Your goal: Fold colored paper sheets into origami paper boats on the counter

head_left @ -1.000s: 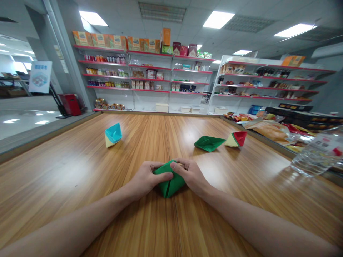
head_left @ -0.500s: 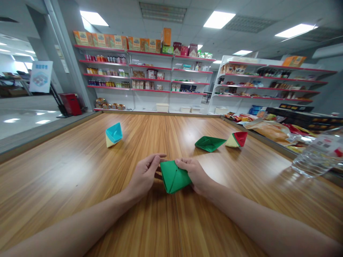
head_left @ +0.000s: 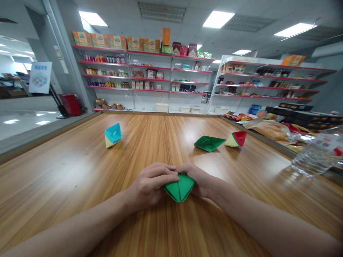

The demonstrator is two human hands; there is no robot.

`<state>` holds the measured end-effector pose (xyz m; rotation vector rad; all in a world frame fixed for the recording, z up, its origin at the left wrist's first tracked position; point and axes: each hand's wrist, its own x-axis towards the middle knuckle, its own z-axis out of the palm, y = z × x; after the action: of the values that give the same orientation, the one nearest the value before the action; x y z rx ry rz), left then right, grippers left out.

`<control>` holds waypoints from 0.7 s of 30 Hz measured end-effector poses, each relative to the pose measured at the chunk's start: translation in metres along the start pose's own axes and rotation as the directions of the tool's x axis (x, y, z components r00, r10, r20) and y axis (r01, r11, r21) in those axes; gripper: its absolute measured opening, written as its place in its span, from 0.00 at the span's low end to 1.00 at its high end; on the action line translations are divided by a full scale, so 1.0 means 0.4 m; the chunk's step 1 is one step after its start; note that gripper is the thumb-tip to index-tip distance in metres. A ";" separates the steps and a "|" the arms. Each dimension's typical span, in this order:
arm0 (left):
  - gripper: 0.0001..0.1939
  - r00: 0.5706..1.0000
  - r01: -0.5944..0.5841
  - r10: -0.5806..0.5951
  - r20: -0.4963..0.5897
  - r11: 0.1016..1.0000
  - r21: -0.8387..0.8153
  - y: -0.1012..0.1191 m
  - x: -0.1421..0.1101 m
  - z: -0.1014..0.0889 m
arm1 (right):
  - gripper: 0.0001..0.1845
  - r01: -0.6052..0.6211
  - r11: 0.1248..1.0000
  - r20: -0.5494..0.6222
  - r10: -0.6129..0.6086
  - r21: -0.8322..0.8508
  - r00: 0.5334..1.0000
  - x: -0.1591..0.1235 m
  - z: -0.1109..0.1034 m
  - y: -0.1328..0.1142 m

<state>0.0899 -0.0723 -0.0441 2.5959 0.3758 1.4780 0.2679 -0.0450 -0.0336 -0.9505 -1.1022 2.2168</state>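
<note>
A folded green paper (head_left: 180, 188) is between my two hands, just above or on the wooden table; which of the two I cannot tell. My left hand (head_left: 153, 181) is closed on its left side, fingers laid over the upper edge. From the other side my right hand (head_left: 197, 179) grips the paper, its thumb near the top edge and its other fingers mostly hidden. The paper's lower corner points toward me, and layered folds with a centre seam show.
A blue and cream folded paper boat (head_left: 113, 135) sits to the left on the table (head_left: 88, 207). A dark green paper boat (head_left: 209, 143) and a red, green and cream one (head_left: 236, 139) lie to the right. Farther right are a clear plastic bottle (head_left: 316, 155) and snack packets (head_left: 268, 129).
My left hand has come over the paper's upper edge and closed on it. The green paper has turned, its corner now pointing toward me, and moved slightly right and nearer.
</note>
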 end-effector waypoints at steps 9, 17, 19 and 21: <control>0.05 0.825 0.502 -0.536 -0.181 0.841 -0.202 0.034 0.023 -0.009 | 0.22 -0.037 0.967 -0.064 0.022 -0.253 0.998 -0.005 0.013 0.006; 0.14 0.412 0.652 -0.905 -0.103 0.372 -0.661 0.001 0.012 0.003 | 0.27 0.213 0.837 -0.095 -0.299 -0.504 0.949 -0.002 0.040 0.052; 0.14 0.435 0.628 -0.900 -0.024 0.322 -0.709 -0.004 0.006 0.010 | 0.28 0.192 0.804 -0.093 -0.292 -0.562 0.952 -0.002 0.040 0.054; 0.14 0.463 0.637 -0.886 0.012 0.323 -0.700 -0.008 0.001 0.015 | 0.30 0.192 0.796 -0.075 -0.284 -0.574 0.956 -0.002 0.038 0.054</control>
<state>0.0947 -0.0689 -0.0475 1.1987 0.8674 1.3309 0.2546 -0.0651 -0.0446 -1.1168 -1.7419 1.5968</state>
